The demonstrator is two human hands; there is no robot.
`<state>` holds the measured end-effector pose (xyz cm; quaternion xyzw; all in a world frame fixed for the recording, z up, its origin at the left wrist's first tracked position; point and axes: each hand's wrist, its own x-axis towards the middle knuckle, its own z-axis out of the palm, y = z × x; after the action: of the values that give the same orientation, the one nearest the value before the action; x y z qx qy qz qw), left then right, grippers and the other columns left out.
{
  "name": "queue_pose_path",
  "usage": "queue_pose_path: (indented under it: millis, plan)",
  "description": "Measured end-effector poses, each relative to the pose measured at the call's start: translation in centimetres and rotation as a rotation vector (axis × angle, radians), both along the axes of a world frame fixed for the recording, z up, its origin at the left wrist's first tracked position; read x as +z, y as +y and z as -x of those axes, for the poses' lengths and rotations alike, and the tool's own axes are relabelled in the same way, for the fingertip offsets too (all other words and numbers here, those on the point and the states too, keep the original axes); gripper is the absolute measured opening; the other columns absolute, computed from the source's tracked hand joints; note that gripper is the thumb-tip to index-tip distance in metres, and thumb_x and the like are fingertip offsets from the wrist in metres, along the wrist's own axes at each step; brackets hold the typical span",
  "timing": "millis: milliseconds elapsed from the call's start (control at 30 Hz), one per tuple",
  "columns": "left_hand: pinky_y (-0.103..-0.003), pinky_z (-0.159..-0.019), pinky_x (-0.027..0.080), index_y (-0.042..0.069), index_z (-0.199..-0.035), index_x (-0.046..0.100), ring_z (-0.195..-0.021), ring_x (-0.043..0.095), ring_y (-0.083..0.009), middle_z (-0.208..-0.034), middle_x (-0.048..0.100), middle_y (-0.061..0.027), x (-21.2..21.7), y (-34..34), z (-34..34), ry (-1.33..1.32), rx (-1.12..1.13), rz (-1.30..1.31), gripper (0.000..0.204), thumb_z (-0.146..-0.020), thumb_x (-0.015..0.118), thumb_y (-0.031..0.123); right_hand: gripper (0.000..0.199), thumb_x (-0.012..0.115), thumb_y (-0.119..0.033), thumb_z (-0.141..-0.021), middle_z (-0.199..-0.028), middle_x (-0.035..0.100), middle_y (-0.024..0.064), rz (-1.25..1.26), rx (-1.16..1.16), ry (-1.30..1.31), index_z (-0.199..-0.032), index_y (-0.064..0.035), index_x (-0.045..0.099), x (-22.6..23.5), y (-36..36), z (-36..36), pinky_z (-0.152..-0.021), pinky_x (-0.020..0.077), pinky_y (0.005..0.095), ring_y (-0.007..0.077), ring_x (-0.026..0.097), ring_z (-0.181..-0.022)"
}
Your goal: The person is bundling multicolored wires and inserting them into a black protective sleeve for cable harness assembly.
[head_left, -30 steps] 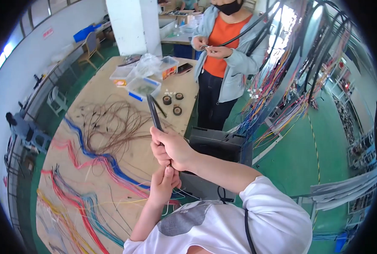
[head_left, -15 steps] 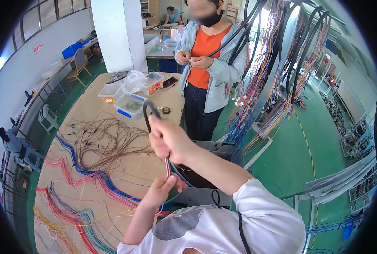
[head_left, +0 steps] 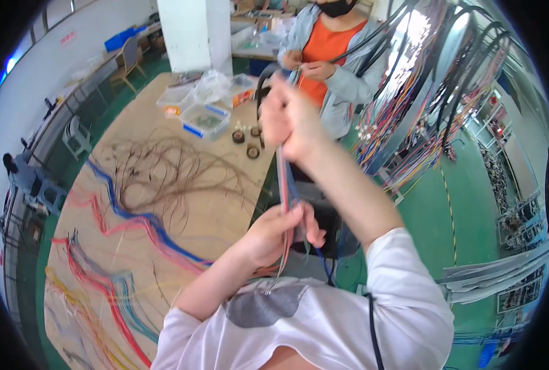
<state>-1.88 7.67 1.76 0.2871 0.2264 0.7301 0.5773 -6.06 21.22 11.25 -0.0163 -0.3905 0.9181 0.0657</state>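
Observation:
My right hand [head_left: 288, 120], raised and smeared by motion, is closed round a bundle of wires. Above its fist a black tube [head_left: 261, 92] bends over in a loop. The wire bundle [head_left: 284, 176], red, white and blue, runs taut down from that fist to my left hand [head_left: 277, 233]. There the left thumb lies across the wires and the fingers curl behind them. Loose wire ends hang below the left hand, close to my shirt.
The table [head_left: 219, 185] holds tangled brown wires [head_left: 163, 172], blue wires [head_left: 111, 191], red wires [head_left: 102, 271], a clear bin [head_left: 205, 120] and tape rolls [head_left: 253, 150]. Across from me, a person in a grey jacket [head_left: 364, 77] handles something small. Wire harnesses [head_left: 404, 98] hang at right.
My right hand has moved up and to the right, drawing the bundle longer between the hands. My left hand has shifted right and up. The view has tilted, and more tape rolls show.

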Motion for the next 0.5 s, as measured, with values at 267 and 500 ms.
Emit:
queue_pose_path:
  millis: [267,500]
  plan:
    - [-0.020,-0.040,0.018,0.008,-0.073,0.037,-0.045,0.021,-0.0055,-0.054,0.025,0.0040,0.3,-0.1,-1.9,-0.093,0.277,0.139,0.027,-0.089,0.034,0.030,0.036,0.044,-0.031,-0.084,-0.046,0.024,-0.0054,0.024,-0.026,-0.166,-0.056,-0.0133,0.032,-3.7,-0.9,-2.6,-0.032,0.0169,0.0186,0.0044,0.023,-0.035]
    - [-0.019,-0.042,0.022,0.007,-0.076,0.038,-0.046,0.024,-0.0057,-0.056,0.027,0.0036,-0.7,1.1,-1.9,0.115,0.309,0.155,0.027,-0.089,0.034,0.030,0.029,0.045,-0.025,-0.085,-0.051,0.029,-0.0040,-0.032,-0.112,-0.290,-0.062,-0.0089,0.038,-2.4,1.2,-2.2,-0.037,0.0273,0.0170,0.0054,0.029,-0.040]
